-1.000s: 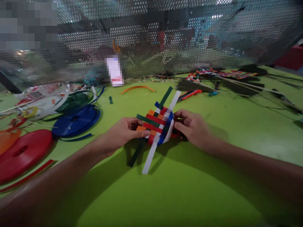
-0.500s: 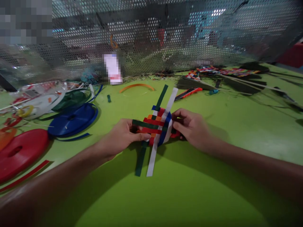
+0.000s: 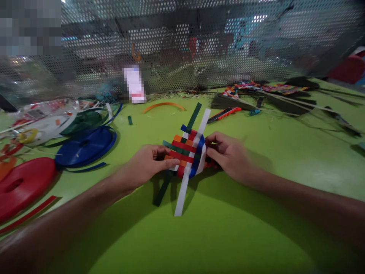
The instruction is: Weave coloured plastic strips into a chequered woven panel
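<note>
Between my hands is a small piece woven from flat ribbon strips (image 3: 188,154) in red, orange, green, blue and white. Green and white strip ends stick out beyond it at the top and bottom. My left hand (image 3: 149,161) pinches its left edge between thumb and fingers. At the right edge, my right hand (image 3: 226,154) grips the piece near a curved white and blue strip, its fingertips partly hidden behind the weave. The piece is held just over the green table (image 3: 182,243); whether it touches the surface I cannot tell.
Rolls of red ribbon (image 3: 34,182), blue ribbon (image 3: 82,150) and green ribbon (image 3: 84,121) lie at the left. Behind the weave are a box cutter (image 3: 225,114) and a curved orange strip (image 3: 164,104). Dark leaf-like fans (image 3: 296,104) lie back right, before a perforated metal panel (image 3: 182,49).
The lower green strip end has swung left, and the green strip by my left hand now stands freer of the fingers. Both hands keep their grip on the weave.
</note>
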The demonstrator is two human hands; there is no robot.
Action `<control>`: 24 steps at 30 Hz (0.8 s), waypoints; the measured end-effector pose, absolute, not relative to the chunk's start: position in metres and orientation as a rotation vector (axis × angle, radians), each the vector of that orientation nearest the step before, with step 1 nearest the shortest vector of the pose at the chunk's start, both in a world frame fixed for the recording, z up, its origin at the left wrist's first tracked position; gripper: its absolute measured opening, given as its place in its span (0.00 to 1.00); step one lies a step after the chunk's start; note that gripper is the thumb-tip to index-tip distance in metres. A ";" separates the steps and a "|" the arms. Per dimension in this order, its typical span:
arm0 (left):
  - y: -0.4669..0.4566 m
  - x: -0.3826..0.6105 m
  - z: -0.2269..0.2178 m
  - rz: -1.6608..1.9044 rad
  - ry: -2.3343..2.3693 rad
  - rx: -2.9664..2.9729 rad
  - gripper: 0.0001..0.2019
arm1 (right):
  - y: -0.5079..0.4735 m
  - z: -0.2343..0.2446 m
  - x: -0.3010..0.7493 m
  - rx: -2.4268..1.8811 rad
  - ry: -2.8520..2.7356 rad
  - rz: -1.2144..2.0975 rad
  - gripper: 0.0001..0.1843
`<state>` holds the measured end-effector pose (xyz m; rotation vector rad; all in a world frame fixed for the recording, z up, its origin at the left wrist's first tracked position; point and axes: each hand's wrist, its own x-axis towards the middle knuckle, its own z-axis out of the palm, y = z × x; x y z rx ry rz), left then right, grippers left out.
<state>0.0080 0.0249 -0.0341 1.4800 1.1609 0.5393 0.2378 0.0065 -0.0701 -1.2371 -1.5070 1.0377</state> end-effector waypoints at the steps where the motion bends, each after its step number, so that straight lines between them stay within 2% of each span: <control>1: 0.025 0.008 -0.033 0.537 1.137 1.464 0.14 | 0.006 -0.070 0.238 -1.239 -1.507 1.042 0.03; 4: 0.028 0.005 -0.031 0.469 1.088 1.465 0.16 | 0.007 -0.070 0.238 -1.233 -1.495 1.046 0.04; 11: 0.027 0.005 -0.031 0.487 1.191 1.443 0.11 | 0.007 -0.073 0.237 -1.184 -1.493 1.031 0.04; 19: 0.026 0.006 -0.031 0.460 1.234 1.455 0.16 | 0.006 -0.070 0.237 -1.168 -1.473 1.102 0.03; 24: 0.033 -0.001 -0.023 0.671 1.159 1.376 0.25 | 0.011 -0.068 0.241 -1.284 -1.266 1.020 0.07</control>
